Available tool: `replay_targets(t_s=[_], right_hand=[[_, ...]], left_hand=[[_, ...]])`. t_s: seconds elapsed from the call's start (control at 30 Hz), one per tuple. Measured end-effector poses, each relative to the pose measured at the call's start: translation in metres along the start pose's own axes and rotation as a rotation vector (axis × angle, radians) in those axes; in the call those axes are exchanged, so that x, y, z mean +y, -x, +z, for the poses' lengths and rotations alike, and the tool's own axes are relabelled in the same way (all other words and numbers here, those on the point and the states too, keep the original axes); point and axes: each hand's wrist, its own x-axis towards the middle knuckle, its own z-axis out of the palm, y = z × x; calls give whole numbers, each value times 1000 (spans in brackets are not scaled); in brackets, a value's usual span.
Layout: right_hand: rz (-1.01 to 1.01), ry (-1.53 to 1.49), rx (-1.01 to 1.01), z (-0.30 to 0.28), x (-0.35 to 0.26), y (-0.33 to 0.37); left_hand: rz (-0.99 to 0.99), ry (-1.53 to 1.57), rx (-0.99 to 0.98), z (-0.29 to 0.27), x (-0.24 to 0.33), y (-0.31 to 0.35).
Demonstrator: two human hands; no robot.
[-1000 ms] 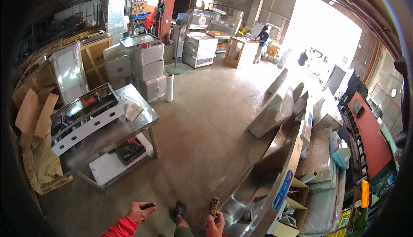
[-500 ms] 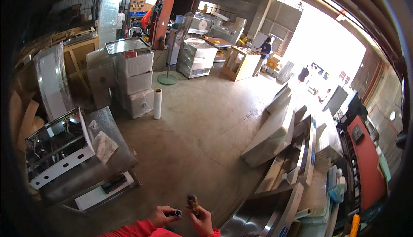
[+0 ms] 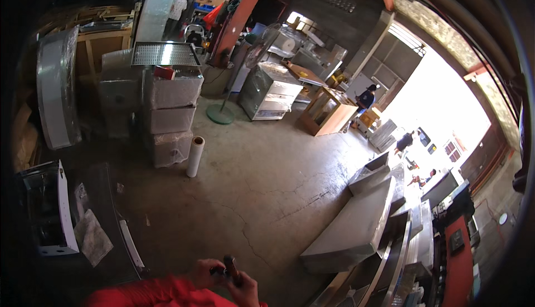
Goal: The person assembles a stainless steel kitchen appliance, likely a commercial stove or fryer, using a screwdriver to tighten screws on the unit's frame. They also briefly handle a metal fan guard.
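A: What is the left hand (image 3: 204,273) doing?
B: Pinching a small dark piece (image 3: 216,271); cannot tell whether it is touching the dark cylinder (image 3: 231,266).
A: And rightward?
B: Cylinder is leaning left; right hand (image 3: 245,291) is gripping its lower end.

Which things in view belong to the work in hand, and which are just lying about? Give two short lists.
Seemingly in the work:
small dark object, blurred, in the left hand
dark brownish cylinder in the right hand

Seemingly just lying about:
upright white cylindrical roll on the cracked concrete floor
rectangular perforated metal tray over stacked plastic-wrapped boxes
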Motion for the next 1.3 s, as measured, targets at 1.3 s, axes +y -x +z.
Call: replay_targets(t_s=[1.3], right_hand=[[91, 114, -1822, 909, -18, -557]], left_hand=[[-1528, -460, 2370, -562, -387, -37]])
